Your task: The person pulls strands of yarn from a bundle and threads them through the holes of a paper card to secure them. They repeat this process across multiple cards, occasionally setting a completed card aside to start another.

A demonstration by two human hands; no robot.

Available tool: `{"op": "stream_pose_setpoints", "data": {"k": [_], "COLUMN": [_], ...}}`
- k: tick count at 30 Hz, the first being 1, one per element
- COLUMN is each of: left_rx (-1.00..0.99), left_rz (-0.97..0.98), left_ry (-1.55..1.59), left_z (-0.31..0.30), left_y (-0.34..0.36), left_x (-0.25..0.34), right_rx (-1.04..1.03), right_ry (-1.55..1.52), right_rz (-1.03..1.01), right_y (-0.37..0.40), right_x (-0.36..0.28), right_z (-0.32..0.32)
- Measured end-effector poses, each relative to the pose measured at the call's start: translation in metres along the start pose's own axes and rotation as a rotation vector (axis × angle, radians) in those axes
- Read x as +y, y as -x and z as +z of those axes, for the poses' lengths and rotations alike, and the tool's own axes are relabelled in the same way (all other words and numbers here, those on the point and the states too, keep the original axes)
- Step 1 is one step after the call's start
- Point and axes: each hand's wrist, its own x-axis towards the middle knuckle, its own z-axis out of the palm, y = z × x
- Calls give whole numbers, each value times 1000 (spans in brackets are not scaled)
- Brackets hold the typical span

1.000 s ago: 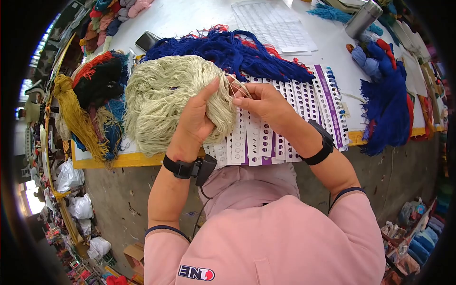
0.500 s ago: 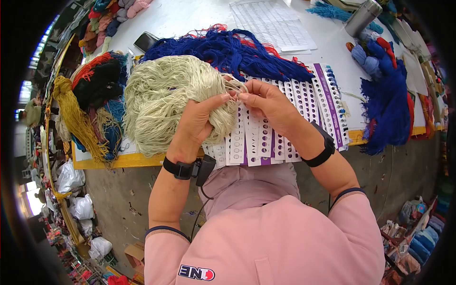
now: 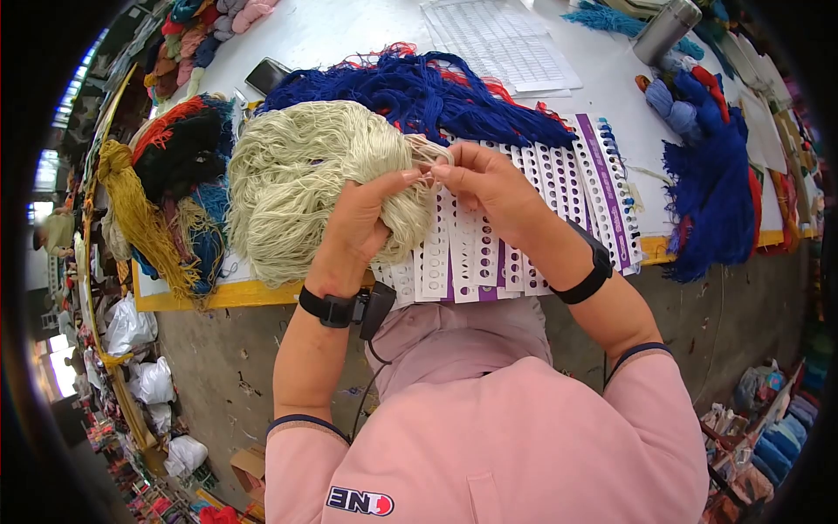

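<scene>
A large pale cream-green yarn bundle [image 3: 297, 188] lies at the table's near edge. My left hand [image 3: 362, 214] is closed round its right end, thumb pointing at a small looped strand. At that loop my right hand [image 3: 489, 188] pinches the pale strands between thumb and fingers, close to the left thumb tip. Under the hands are white cards with rows of round holes [image 3: 559, 188] and purple strips. Dark blue yarn with red threads [image 3: 393, 92] stretches behind the pale bundle.
Mixed yarn in mustard [image 3: 127, 179], black and teal hangs at the left edge. More blue yarn [image 3: 711, 192] drapes over the right edge. A phone [image 3: 266, 77], printed sheets [image 3: 497, 44] and a metal flask [image 3: 668, 31] are farther back on the white table.
My right hand has shifted very slightly to the left and up, still pinching the strands. The left hand keeps its hold on the pale bundle.
</scene>
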Motion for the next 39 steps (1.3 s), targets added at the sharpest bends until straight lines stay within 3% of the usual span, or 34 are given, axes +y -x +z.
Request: {"op": "stream_pose_setpoints", "data": {"k": [3, 6, 9, 13, 19, 27, 33, 39], "left_rx": [-2, -4, 7, -8, 11, 10, -6, -26], "left_rz": [1, 11, -12, -71, 39, 8, 29, 44], "left_ry": [0, -15, 59, 137, -42, -50, -97, -85], "left_z": [1, 4, 0, 2, 1, 0, 1, -3], "left_y": [-2, -2, -4, -4, 0, 0, 0, -1], "left_x": [-1, 0, -2, 2, -3, -2, -7, -11], "right_rx": [-14, 47, -37, -42, -78, -86, 2, -27], "right_ry": [-189, 195, 207, 136, 68, -66, 56, -23], "right_rz": [-22, 56, 25, 14, 16, -59, -8, 52], "right_y": [-4, 2, 3, 1, 0, 0, -5, -10], "right_x": [4, -6, -10, -6, 2, 6, -3, 3], "right_z": [-4, 5, 9, 7, -4, -5, 8, -3]}}
